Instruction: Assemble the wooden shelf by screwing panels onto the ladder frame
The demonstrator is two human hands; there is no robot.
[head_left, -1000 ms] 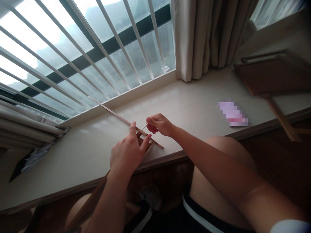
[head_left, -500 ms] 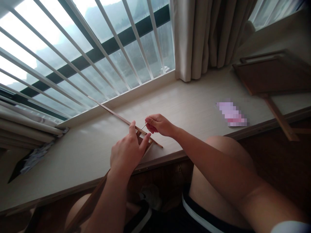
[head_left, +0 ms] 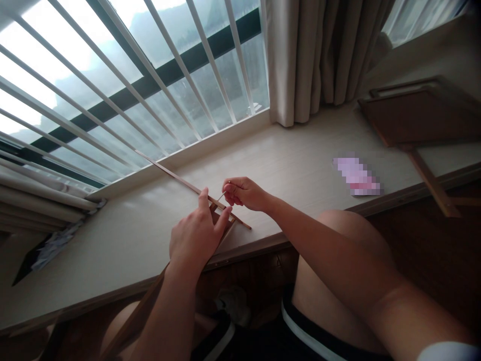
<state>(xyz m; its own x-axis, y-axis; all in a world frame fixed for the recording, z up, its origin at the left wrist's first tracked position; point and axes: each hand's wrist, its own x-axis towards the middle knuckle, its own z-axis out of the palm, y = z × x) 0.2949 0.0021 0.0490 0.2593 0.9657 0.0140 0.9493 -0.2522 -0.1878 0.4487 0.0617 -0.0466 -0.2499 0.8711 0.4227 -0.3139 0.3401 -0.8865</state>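
Note:
My left hand (head_left: 193, 230) is closed around part of a brown wooden frame (head_left: 240, 222), with its thumb and index finger on either side of the crossing slats. One long, thin wooden strip (head_left: 173, 175) of the frame slants up toward the window, and another part runs down beneath my left forearm. Between its fingertips, my right hand (head_left: 244, 193) pinches a thin metal hex key (head_left: 221, 197). The key's lower end meets the wood beside my left index finger; my right fingers hide much of the rest.
The frame is over a pale window ledge (head_left: 293, 160). A blurred-out pink and lilac flat object (head_left: 356, 175) lies to the right, near dark wooden panels (head_left: 421, 118) with a leg. Behind are white window bars (head_left: 210, 65) and a curtain (head_left: 300, 60). My knees are below the ledge.
My right fingers have shifted very slightly left, and the hex key's visible shaft has turned a little. The left hand and wooden frame stay almost in place.

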